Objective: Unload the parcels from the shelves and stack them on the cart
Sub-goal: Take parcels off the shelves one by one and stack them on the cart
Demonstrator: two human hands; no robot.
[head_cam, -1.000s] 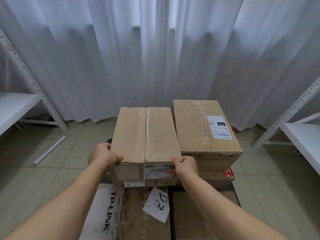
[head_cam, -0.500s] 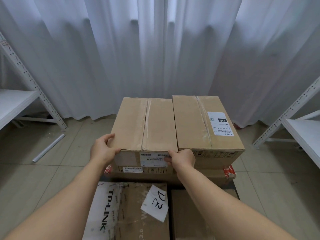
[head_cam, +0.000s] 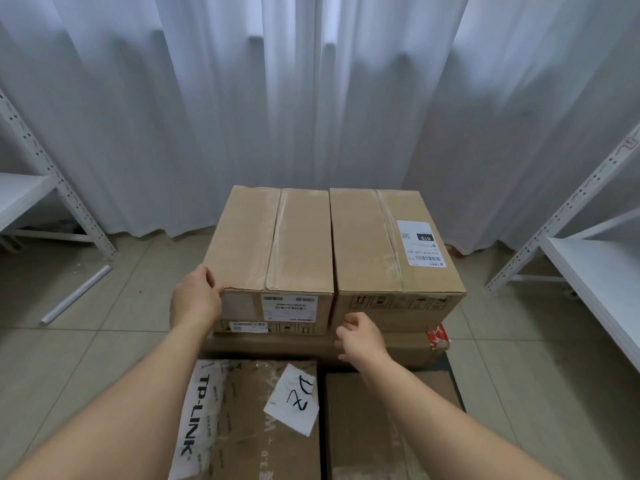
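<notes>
Two brown cardboard parcels stand side by side on top of the stack in front of me. The left parcel (head_cam: 273, 244) has tape down its middle, and my left hand (head_cam: 194, 299) rests against its near left corner. The right parcel (head_cam: 381, 244) carries a white shipping label. My right hand (head_cam: 360, 337) hovers just in front of the two parcels with fingers loosely curled and holds nothing. Below them lie a TP-LINK parcel (head_cam: 242, 420) with a paper marked "D2" and another brown parcel (head_cam: 374, 427). The cart itself is hidden under the parcels.
A white shelf rack (head_cam: 52, 188) stands at the left and another white shelf rack (head_cam: 595, 265) at the right, both with bare boards. White curtains (head_cam: 311, 98) hang behind the stack. A white tube (head_cam: 78, 294) lies on the tiled floor at the left.
The left parcel slid forward until it sat flush beside the right one. My right hand came off its near right corner and drew back. My left hand stayed at the left corner.
</notes>
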